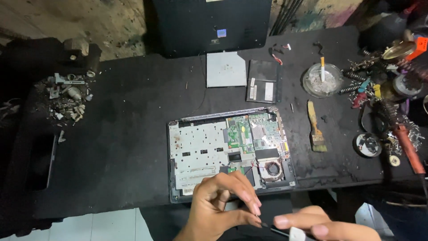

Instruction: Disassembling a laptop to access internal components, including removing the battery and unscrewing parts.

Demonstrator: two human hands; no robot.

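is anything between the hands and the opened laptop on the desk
Nothing visible. The left hand and right hand pinch a thin dark tool at the near edge of the opened laptop, and the left fingers already overlap it. The brush lies off to the right.

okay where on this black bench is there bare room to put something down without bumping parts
The widest bare patch of the black bench lies between the scrap pile at left and the opened laptop base. A smaller strip runs between the paintbrush and the round part. The right edge by the ashtray and the tool clutter is crowded.
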